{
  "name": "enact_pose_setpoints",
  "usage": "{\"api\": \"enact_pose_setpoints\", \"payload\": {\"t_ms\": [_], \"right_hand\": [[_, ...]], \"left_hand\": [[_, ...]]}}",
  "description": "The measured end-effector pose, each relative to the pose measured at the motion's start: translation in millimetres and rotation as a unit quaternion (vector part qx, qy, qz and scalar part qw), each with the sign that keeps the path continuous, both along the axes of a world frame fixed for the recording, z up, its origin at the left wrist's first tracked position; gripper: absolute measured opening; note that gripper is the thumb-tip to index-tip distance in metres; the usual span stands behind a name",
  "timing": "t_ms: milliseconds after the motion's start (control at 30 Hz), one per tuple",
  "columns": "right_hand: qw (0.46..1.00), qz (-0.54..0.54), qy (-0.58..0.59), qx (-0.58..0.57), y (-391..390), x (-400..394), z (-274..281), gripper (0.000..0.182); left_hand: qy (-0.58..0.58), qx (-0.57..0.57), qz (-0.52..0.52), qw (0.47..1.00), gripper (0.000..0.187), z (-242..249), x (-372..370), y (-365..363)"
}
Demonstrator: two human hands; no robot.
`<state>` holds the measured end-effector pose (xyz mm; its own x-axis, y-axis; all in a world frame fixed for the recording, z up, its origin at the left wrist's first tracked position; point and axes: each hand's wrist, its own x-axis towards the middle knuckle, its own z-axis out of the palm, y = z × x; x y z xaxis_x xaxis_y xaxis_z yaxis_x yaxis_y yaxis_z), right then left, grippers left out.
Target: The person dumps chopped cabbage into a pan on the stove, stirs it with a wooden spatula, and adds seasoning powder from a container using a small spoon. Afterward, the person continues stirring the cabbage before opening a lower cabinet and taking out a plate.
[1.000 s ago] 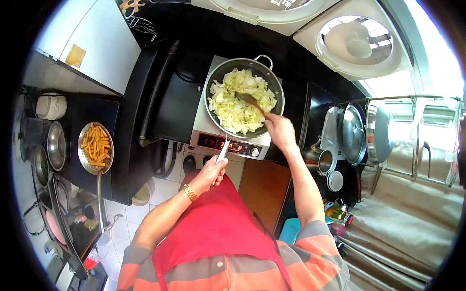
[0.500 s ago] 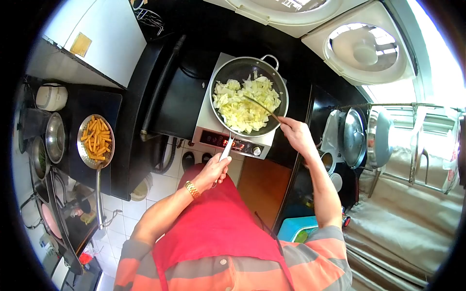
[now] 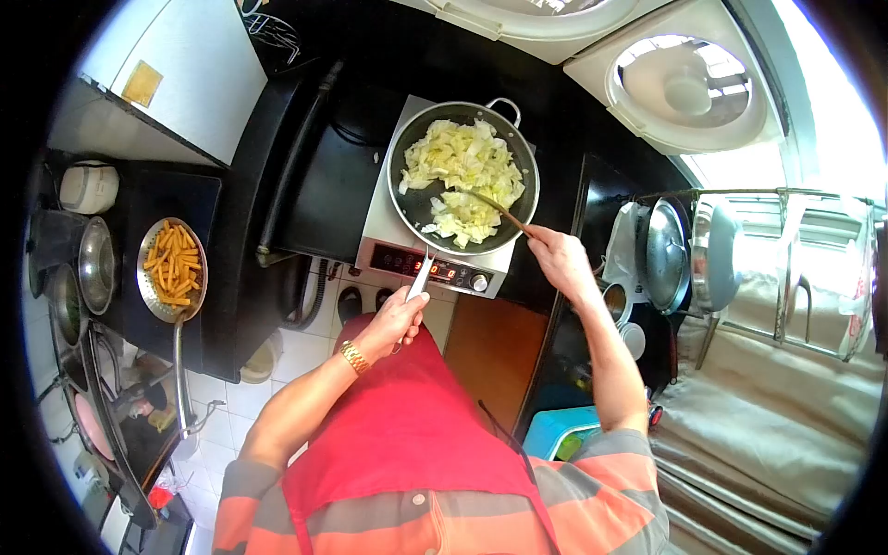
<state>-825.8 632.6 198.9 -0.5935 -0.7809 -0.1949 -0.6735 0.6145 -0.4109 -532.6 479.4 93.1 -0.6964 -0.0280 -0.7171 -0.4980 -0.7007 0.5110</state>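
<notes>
Left hand point(image 3: 396, 322) is closed round the handle point(image 3: 421, 277) of the pan point(image 3: 414, 201), which sits on the cooker point(image 3: 374, 220). Handle sticks out past the cooker's front edge toward the body, so the hold looks like plain steadying. Right hand point(image 3: 561, 264) grips the spatula point(image 3: 507, 215) by its outer end, beyond the pan's front-right rim; far end is in the cabbage point(image 3: 462, 155). Long, low angle probably keeps knuckles off the rim and away from heat.

Cabbage is in the pan: big heap toward the back edge, smaller one by the front edge. Dark pan floor shows at front-left, so leaves have room to shift that way. Right rim is the tight side. Loop point(image 3: 508, 109) juts out at the back-right edge, well apart from both hands.

Knob point(image 3: 479, 283) sits at the cooker's front-right corner (a bump risk for the right wrist, I'd say).

Fries point(image 3: 174, 264) sit well off left, in a second pan point(image 3: 144, 289) (maybe a strainer, can't tell).
</notes>
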Motion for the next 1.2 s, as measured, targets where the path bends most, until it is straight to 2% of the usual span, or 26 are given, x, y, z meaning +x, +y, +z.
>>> {"api": "enact_pose_setpoints", "payload": {"t_ms": [33,100,133,233,300,433,567,700,767,833,933,967,1067,1200], "right_hand": [[0.996,0.045,0.045,0.058,7.9,-3.6,15.5,0.030],[0.977,0.063,0.128,0.160,11.5,1.6,46.3,0.029],[0.966,0.072,0.153,0.197,13.7,-0.3,45.7,0.029],[0.965,0.075,0.147,0.204,4.2,-8.6,6.2,0.028],[0.989,0.059,0.112,0.073,-4.2,-19.6,-38.7,0.029],[0.996,0.033,0.077,-0.015,-38.2,-26.7,-29.5,0.031],[0.996,0.032,0.069,-0.044,-69.6,-39.5,-25.5,0.032],[0.994,-0.004,0.061,-0.094,-94.6,-37.5,-70.0,0.034],[0.998,-0.019,0.039,-0.035,-91.0,-25.3,-83.3,0.036],[0.997,0.010,0.042,-0.059,-73.1,-21.1,-98.4,0.036],[1.000,0.005,0.014,0.003,-50.6,-26.0,-56.7,0.035],[0.999,0.022,0.030,0.007,-38.0,-31.0,-39.0,0.035],[0.979,0.065,0.142,0.130,-15.3,-36.4,30.2,0.029],[0.953,0.086,0.200,0.210,-2.5,-48.7,40.9,0.030]], "left_hand": [[0.001,0.001,0.001,1.000,0.023,1.0,-0.2,0.0],[-0.003,-0.007,-0.001,1.000,0.023,2.6,-0.9,-0.5],[-0.003,-0.007,-0.001,1.000,0.023,1.4,-0.4,-0.2],[0.001,-0.003,-0.002,1.000,0.023,-1.4,0.7,0.8],[-0.004,-0.004,-0.005,1.000,0.023,-0.3,-0.4,-0.5],[-0.003,0.002,0.000,1.000,0.022,0.5,1.6,0.2],[-0.009,-0.008,-0.005,1.000,0.023,3.4,-1.8,-1.6],[-0.001,-0.008,-0.003,1.000,0.023,-3.0,0.6,0.6],[-0.003,-0.005,-0.001,1.000,0.022,-2.4,1.0,0.1],[0.000,-0.001,-0.001,1.000,0.022,-0.7,-0.1,0.1],[-0.001,0.000,-0.006,1.000,0.022,0.6,0.2,-0.9],[-0.003,0.001,-0.004,1.000,0.022,0.3,-0.7,-1.2],[-0.007,-0.003,-0.005,1.000,0.022,3.3,-0.7,-0.3],[-0.004,-0.009,-0.007,1.000,0.023,1.0,-0.8,-0.6]]}}
